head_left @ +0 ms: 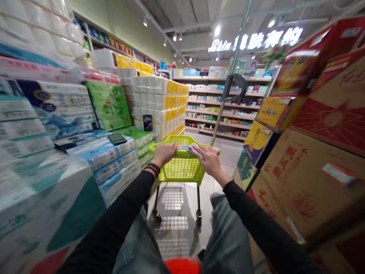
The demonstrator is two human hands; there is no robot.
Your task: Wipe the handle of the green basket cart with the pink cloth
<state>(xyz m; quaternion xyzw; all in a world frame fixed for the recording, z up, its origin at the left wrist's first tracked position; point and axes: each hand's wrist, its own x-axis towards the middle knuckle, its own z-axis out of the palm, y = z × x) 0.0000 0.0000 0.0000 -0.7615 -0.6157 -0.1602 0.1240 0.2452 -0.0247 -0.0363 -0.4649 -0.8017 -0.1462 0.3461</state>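
Note:
A small lime-green shopping cart [182, 171] on black legs with casters stands right in front of my knees. My left hand [164, 153] is closed around the left part of its handle bar, a beaded bracelet on the wrist. On the right part of the handle, my right hand [209, 156] presses a pale pink cloth [195, 150] against the bar, its fingers folded over the cloth. A small printed label [184, 147] shows on the handle between the hands. The inside of the basket is mostly hidden by the handle.
Stacked tissue packs [114, 152] line the left, with a dark phone [117, 139] lying on them and another phone [147, 122] upright. Cardboard boxes [305, 182] are piled on the right. A slanted metal pole [219, 118] rises beyond the cart, before shelves [222, 101] of goods.

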